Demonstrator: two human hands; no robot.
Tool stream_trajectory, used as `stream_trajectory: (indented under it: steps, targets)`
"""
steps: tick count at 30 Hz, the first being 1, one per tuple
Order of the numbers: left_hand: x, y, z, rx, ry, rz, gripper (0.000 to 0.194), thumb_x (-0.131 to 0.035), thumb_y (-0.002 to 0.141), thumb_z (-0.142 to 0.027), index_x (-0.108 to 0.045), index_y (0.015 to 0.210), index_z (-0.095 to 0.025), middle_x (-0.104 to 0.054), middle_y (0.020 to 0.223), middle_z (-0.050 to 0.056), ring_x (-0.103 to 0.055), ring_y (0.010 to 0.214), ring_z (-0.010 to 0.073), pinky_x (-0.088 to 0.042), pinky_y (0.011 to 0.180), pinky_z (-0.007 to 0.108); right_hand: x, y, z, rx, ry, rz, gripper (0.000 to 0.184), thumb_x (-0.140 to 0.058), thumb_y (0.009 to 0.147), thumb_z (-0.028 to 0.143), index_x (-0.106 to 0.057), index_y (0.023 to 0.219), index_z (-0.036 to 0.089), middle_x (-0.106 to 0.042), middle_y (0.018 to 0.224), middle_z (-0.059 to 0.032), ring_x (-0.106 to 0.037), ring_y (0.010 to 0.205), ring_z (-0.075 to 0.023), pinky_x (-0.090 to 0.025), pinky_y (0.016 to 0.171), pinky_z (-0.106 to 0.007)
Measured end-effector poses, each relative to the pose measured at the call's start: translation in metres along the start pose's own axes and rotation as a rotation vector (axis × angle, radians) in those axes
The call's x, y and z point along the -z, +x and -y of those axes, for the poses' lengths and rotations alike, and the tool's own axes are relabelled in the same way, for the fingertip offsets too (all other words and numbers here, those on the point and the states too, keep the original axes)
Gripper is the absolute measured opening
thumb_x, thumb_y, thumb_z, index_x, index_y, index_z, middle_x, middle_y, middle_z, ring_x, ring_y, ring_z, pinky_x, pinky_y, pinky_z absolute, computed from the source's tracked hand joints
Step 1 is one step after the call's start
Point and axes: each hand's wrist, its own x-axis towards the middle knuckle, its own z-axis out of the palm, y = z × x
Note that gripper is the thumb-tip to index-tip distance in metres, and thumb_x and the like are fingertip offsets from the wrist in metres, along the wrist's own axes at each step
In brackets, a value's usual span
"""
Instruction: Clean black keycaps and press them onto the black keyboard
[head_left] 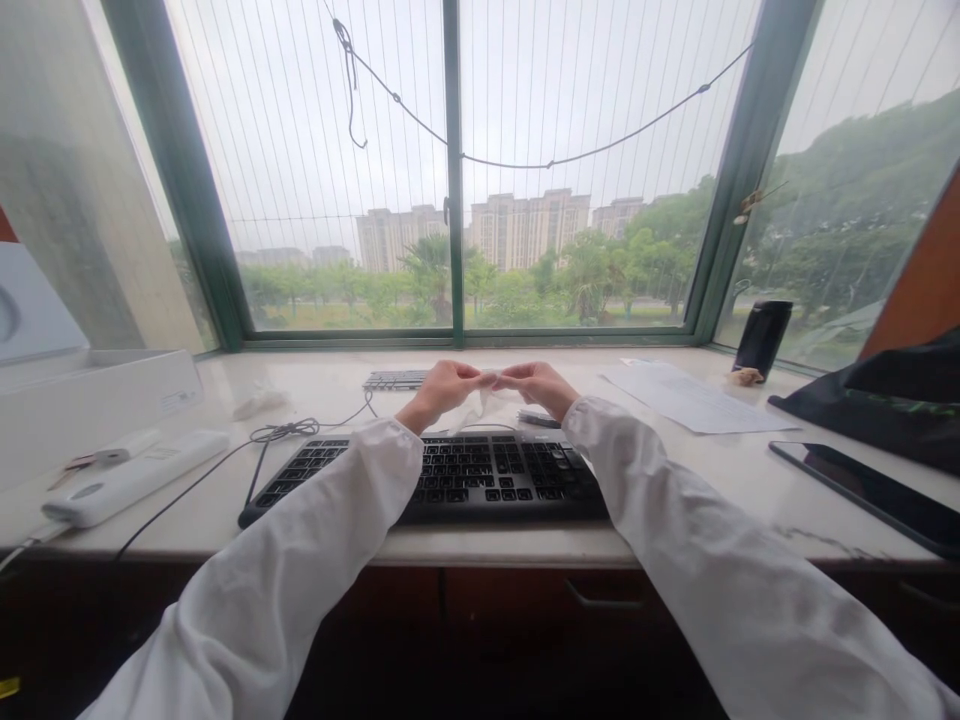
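Observation:
My left hand (448,387) and my right hand (541,386) meet fingertip to fingertip above the far edge of a black keyboard (457,470). Both are closed in a pinch on a thin, whitish, see-through sheet (484,405) that hangs below the fingers. Whether it is plastic or tissue I cannot tell. The keyboard lies flat beneath my wrists, its left and right parts partly covered by my white sleeves. A small dark object (538,420) lies behind the keyboard, just below my right hand.
At left are a white box (97,400), a white power strip-like block (135,478), crumpled clear plastic (259,400) and a bundled cable (289,430). A grey slotted piece (394,380) lies behind. Rightward are paper (690,395), a black can (763,340), a phone (870,490) and a black bag (892,400).

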Motion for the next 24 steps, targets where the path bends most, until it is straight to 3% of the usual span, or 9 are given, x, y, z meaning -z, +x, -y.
stream_trajectory:
  steps: [7, 12, 16, 20, 24]
  targets:
    - [-0.001, -0.003, -0.005, 0.010, 0.071, 0.029, 0.056, -0.063, 0.073, -0.067, -0.071, 0.070, -0.011, -0.044, 0.050, -0.002, -0.031, 0.044, 0.0068, -0.019, 0.044, 0.023, 0.003, 0.002, -0.005, 0.016, -0.123, 0.023, 0.046, -0.071, 0.069, 0.056, -0.077, 0.088, 0.014, -0.070, 0.070, -0.0048, -0.028, 0.048, -0.0061, -0.022, 0.046, -0.025]
    - [0.000, -0.001, -0.003, 0.006, 0.094, 0.025, 0.055, -0.064, 0.073, -0.065, -0.074, 0.075, -0.011, -0.047, 0.052, -0.001, -0.031, 0.046, 0.0071, -0.020, 0.045, 0.024, 0.003, 0.004, -0.005, 0.098, -0.141, 0.007, 0.042, -0.072, 0.072, 0.051, -0.077, 0.091, 0.014, -0.074, 0.084, -0.0075, -0.058, 0.068, -0.0130, -0.041, 0.064, -0.026]
    - [0.001, 0.000, -0.002, 0.019, 0.093, 0.015, 0.054, -0.065, 0.073, -0.063, -0.076, 0.081, -0.011, -0.054, 0.056, 0.001, -0.036, 0.049, 0.0081, -0.024, 0.048, 0.024, 0.003, 0.005, -0.007, 0.155, -0.170, -0.037, 0.036, -0.075, 0.071, 0.045, -0.075, 0.090, 0.015, -0.075, 0.087, -0.0083, -0.066, 0.083, -0.0181, -0.046, 0.079, -0.030]
    - [0.002, 0.000, -0.003, 0.036, 0.124, 0.006, 0.054, -0.063, 0.075, -0.062, -0.077, 0.084, -0.011, -0.058, 0.058, 0.002, -0.039, 0.050, 0.0092, -0.028, 0.050, 0.025, 0.004, 0.005, -0.009, 0.254, -0.222, -0.032, 0.040, -0.075, 0.073, 0.042, -0.072, 0.105, 0.018, -0.075, 0.090, -0.0074, -0.067, 0.083, -0.0188, -0.047, 0.077, -0.030]
    - [0.002, -0.001, -0.004, 0.037, 0.158, 0.008, 0.056, -0.061, 0.075, -0.065, -0.077, 0.081, -0.011, -0.057, 0.056, 0.002, -0.040, 0.049, 0.0097, -0.028, 0.050, 0.025, 0.001, 0.006, -0.013, 0.386, -0.306, -0.062, 0.035, -0.075, 0.072, 0.045, -0.075, 0.096, 0.018, -0.075, 0.085, -0.0063, -0.064, 0.073, -0.0175, -0.044, 0.067, -0.028]
